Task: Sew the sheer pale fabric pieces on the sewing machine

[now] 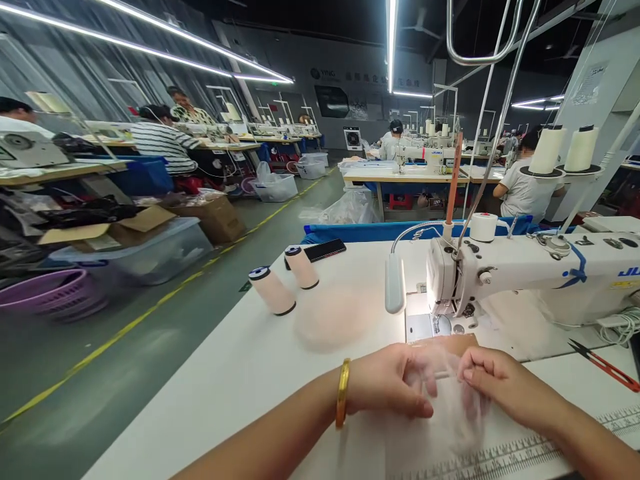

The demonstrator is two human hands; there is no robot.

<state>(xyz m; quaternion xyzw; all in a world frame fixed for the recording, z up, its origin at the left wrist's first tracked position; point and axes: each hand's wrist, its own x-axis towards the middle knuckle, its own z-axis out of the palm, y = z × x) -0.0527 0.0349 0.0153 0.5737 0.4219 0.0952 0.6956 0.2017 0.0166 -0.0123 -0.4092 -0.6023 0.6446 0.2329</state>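
**Left hand (395,380) and right hand (505,383) shared one sheer cloth (450,400)**

Two pale thread cones (274,292), tapered and dark-rimmed, stood by the far end of the left edge of the smooth white table (225,373); one flat black phone (325,251) lay just beside them, near the far edge. Nearer than the phone spread one thin, rounded, blush-toned patch of fabric (335,317), its outline soft. One shiny gold bangle (343,393) circled the left wrist. The left hand angled inward, thumb reaching right and apart from the fingers in a wide grip, the translucent cloth draped across the fingertips. One slim lamp head (395,287) hung beyond it. The cloth, blurred, was between both hands, in front of one white sewing machine (525,267). The right hand bent inward, thumb and forefinger narrowed to a pinch on the cloth. One graduated ruler (530,450) slanted along the near edge; one pair of red-handled snips (610,369) lay toward the right edge.
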